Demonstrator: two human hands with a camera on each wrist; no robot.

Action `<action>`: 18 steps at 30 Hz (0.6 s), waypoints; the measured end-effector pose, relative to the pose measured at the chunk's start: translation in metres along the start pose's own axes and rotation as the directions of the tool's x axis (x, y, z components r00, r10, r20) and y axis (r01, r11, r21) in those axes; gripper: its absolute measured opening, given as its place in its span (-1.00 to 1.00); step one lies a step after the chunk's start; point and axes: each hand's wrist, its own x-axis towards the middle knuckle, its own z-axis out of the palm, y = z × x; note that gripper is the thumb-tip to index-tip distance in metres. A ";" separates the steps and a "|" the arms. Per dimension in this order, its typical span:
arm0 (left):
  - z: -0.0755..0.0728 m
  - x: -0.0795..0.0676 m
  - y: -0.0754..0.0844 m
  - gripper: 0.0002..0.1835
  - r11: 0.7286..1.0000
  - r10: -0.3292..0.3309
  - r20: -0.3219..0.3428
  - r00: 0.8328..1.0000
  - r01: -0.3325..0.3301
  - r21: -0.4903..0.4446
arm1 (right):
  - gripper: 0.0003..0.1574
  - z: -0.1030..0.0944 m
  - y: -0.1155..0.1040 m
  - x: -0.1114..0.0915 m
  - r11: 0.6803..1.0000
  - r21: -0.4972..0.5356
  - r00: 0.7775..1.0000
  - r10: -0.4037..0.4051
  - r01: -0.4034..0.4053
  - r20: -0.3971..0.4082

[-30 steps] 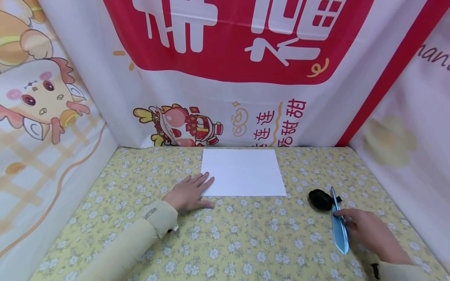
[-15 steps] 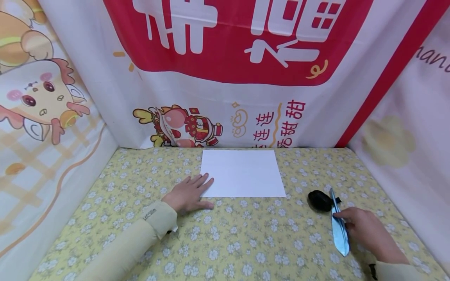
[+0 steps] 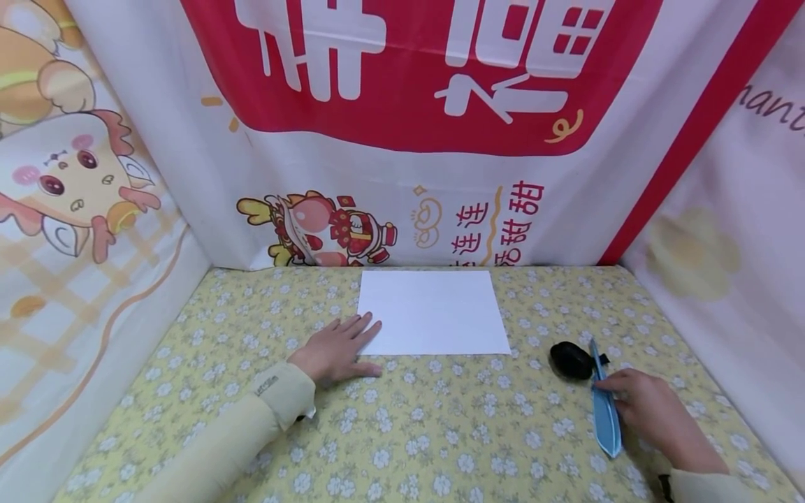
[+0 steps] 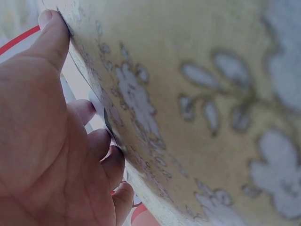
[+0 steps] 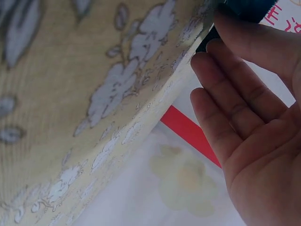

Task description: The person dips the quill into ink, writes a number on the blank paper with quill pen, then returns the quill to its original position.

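My left hand (image 3: 333,353) lies palm down with its fingers spread. Its fingertips rest on the left edge of a white sheet of paper (image 3: 437,314) at the back of the table. At the right, my right hand (image 3: 650,409) pinches a flat, shiny light-blue piece (image 3: 606,423) between thumb and fingers. That piece is long, narrow, folded-looking and pointed at its near end; its kind is unclear. In the right wrist view, its dark blue part (image 5: 249,10) shows at the thumb. Just left of it sits a rounded glossy black object (image 3: 571,360), with a small dark tab behind the blue piece.
A yellow floral cloth (image 3: 453,433) covers the table. White printed hangings close it in: a back one (image 3: 541,161) with red lettering, a left one (image 3: 63,293) with a cartoon animal, and a right one (image 3: 748,230).
The view has tilted slightly, so everything sits a little lower. The blue piece turns slightly in my right hand. My left hand stays on the paper.
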 end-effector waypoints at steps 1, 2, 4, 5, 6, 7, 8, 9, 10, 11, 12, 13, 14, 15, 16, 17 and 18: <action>0.000 0.000 0.000 0.01 1.000 0.001 0.001 1.000 -0.001 0.000 | -0.62 0.000 0.000 0.000 1.000 0.001 1.000 0.002 -0.002 0.000; 0.001 0.000 0.000 0.01 1.000 0.002 -0.001 1.000 -0.002 0.003 | -0.62 0.000 0.000 0.000 1.000 0.005 1.000 0.005 -0.005 0.002; 0.001 0.000 0.000 0.01 1.000 0.004 -0.004 1.000 -0.004 0.009 | -0.62 0.000 0.000 0.000 1.000 0.013 1.000 0.009 -0.009 -0.002; 0.001 0.000 0.000 0.01 1.000 0.006 -0.007 1.000 -0.006 0.011 | -0.61 0.000 -0.001 0.000 1.000 0.015 1.000 0.010 -0.010 -0.005; 0.001 -0.001 0.000 0.01 1.000 0.007 -0.007 1.000 -0.007 0.012 | -0.60 0.000 -0.001 0.000 1.000 0.014 1.000 0.007 -0.006 -0.011; 0.001 -0.001 0.000 0.01 1.000 0.008 -0.007 1.000 -0.008 0.012 | -0.59 0.000 -0.001 0.000 1.000 0.016 1.000 0.004 -0.003 -0.017; 0.001 -0.001 0.000 0.01 1.000 0.008 -0.006 1.000 -0.008 0.011 | -0.59 0.000 -0.001 -0.001 1.000 0.019 1.000 0.000 0.000 -0.023; 0.000 -0.001 0.000 0.01 1.000 0.008 -0.004 1.000 -0.008 0.008 | -0.59 -0.001 -0.001 -0.001 1.000 0.024 1.000 -0.004 0.005 -0.029; 0.000 -0.001 0.000 0.02 1.000 0.008 -0.002 1.000 -0.008 0.004 | -0.58 -0.001 -0.002 -0.002 1.000 0.028 0.999 -0.008 0.009 -0.040; 0.000 -0.001 0.000 0.01 1.000 0.008 -0.001 1.000 -0.008 0.003 | -0.58 -0.002 -0.002 -0.002 0.999 0.035 0.999 -0.012 0.013 -0.047; 0.000 -0.001 0.000 0.01 1.000 0.008 0.000 1.000 -0.008 0.002 | -0.57 -0.002 -0.002 -0.003 0.999 0.045 0.998 -0.009 0.011 -0.054; 0.000 -0.001 0.000 0.01 1.000 0.008 0.000 1.000 -0.008 0.003 | -0.57 -0.003 -0.003 -0.004 0.998 0.063 0.998 -0.007 0.011 -0.063; 0.000 -0.001 0.000 0.01 1.000 0.008 -0.001 1.000 -0.008 0.002 | -0.57 -0.004 -0.003 -0.005 0.997 0.077 0.998 -0.002 0.007 -0.069; 0.000 -0.001 0.000 0.01 1.000 0.009 -0.002 1.000 -0.009 0.002 | -0.57 -0.005 -0.004 -0.005 0.996 0.087 0.997 0.007 0.000 -0.079; 0.000 -0.001 0.000 0.01 1.000 0.008 -0.003 1.000 -0.008 0.003 | -0.56 -0.006 -0.004 -0.006 0.995 0.095 0.996 0.016 -0.007 -0.088; 0.001 -0.001 0.000 0.01 1.000 0.007 -0.002 1.000 -0.007 0.004 | -0.56 -0.008 -0.004 -0.006 0.995 0.104 0.995 0.023 -0.013 -0.095; 0.001 -0.001 0.000 0.01 1.000 0.005 -0.001 1.000 -0.005 0.005 | -0.55 -0.010 -0.004 -0.007 0.994 0.107 0.994 0.028 -0.017 -0.101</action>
